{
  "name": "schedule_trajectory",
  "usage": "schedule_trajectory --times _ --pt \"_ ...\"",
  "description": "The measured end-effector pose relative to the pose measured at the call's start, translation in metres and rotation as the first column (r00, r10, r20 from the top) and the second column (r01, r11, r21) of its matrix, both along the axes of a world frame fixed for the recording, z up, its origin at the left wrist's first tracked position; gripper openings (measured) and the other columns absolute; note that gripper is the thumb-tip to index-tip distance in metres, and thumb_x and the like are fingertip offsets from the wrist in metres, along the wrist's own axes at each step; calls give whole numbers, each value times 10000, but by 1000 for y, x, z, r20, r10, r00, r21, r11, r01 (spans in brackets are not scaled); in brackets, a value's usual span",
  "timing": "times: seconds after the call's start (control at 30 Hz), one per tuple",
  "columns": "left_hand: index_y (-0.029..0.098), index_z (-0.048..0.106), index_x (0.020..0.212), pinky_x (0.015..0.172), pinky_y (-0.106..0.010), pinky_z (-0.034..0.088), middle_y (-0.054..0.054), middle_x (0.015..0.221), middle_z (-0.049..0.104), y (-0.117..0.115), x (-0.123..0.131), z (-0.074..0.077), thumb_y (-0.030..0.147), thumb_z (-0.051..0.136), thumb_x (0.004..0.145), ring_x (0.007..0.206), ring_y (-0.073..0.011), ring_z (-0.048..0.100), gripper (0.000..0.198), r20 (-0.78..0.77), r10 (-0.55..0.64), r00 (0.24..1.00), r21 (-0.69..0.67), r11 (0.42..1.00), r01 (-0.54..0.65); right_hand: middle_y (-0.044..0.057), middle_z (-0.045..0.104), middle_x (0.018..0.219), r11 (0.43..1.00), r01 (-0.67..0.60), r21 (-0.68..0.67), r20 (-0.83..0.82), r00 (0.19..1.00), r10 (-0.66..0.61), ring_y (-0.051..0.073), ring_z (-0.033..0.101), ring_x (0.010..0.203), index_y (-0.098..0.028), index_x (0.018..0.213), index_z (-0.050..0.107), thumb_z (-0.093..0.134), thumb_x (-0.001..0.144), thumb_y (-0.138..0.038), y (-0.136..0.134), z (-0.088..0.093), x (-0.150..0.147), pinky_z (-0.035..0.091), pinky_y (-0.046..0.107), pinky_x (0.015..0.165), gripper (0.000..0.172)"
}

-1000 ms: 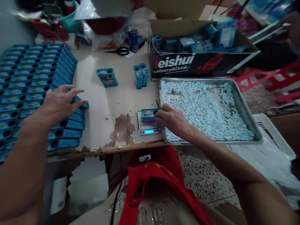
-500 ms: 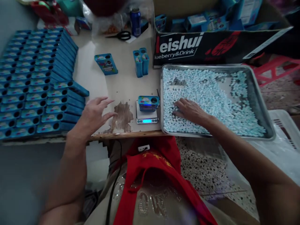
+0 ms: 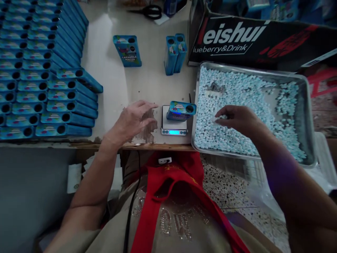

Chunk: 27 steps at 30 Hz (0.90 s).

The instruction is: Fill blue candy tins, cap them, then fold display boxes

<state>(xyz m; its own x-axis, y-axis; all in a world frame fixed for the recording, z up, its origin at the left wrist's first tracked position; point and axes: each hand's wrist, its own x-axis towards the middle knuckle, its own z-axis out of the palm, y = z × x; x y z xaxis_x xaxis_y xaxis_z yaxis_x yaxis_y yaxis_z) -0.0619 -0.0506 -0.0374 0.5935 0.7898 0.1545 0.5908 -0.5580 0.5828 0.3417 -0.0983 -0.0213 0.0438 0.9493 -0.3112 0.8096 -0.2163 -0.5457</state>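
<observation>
A small blue tin (image 3: 181,110) with a round hole in its top stands on a little digital scale (image 3: 173,125) near the table's front edge. My left hand (image 3: 133,121) hovers just left of the scale, fingers apart and holding nothing. My right hand (image 3: 238,119) is raised over the metal tray (image 3: 306,116) of pale blue candies (image 3: 237,95), fingertips pinched together on what looks like a few candies.
Rows of blue tins (image 3: 39,70) fill the table's left side. One tin (image 3: 127,50) lies flat and two tins (image 3: 175,52) stand upright mid-table. A black cardboard box (image 3: 250,38) sits behind the tray, scissors (image 3: 147,11) at the back. Bare floor lies below the table's front edge.
My left hand moved right from the rows of tins to beside the scale. My right hand left the tin on the scale, dipped into the candies and rose pinched. The view tilted down.
</observation>
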Motion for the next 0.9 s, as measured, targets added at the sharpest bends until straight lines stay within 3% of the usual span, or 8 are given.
schedule_trajectory --times 0.2,0.37,0.57,0.77,0.9 --pt "236 715 1384 1126 -442 582 -82 1335 754 -3 2 -12 255 766 952 1228 -267 726 436 110 47 993 -94 995 -37 -65 457 547 998 -42 -40 -196 980 34 99 371 520 -183 910 765 806 767 -300 19 48 -38 262 295 506 189" --pt "259 715 1380 1121 -469 592 -79 1328 759 -7 -10 -19 225 761 941 1221 -282 733 443 114 111 987 -121 988 -97 -60 474 559 983 -181 28 -244 952 183 104 399 504 -226 887 758 840 782 -318 36 83 -74 317 287 480 162" --pt "266 725 1353 1127 -479 597 -75 1333 765 -6 -10 -21 249 799 914 1229 -290 735 446 140 130 982 -119 986 -114 -38 576 628 930 -353 99 -42 933 358 122 497 577 -230 924 787 815 828 -305 49 87 -93 387 288 557 125" --pt "249 708 1378 1122 -507 601 -98 1333 759 -1 -5 -25 258 770 924 1236 -296 729 458 171 88 981 -112 991 -70 31 770 953 851 -516 94 254 839 481 221 703 890 -244 1001 842 711 825 -159 53 87 -109 497 342 826 235" --pt "272 693 1404 1142 -528 588 -101 1376 740 -1 -8 -28 309 758 940 1269 -304 713 470 173 80 982 -115 992 -61 24 792 958 866 -499 37 299 833 466 249 725 910 -284 1050 862 746 823 -168 51 87 -114 514 369 850 280"
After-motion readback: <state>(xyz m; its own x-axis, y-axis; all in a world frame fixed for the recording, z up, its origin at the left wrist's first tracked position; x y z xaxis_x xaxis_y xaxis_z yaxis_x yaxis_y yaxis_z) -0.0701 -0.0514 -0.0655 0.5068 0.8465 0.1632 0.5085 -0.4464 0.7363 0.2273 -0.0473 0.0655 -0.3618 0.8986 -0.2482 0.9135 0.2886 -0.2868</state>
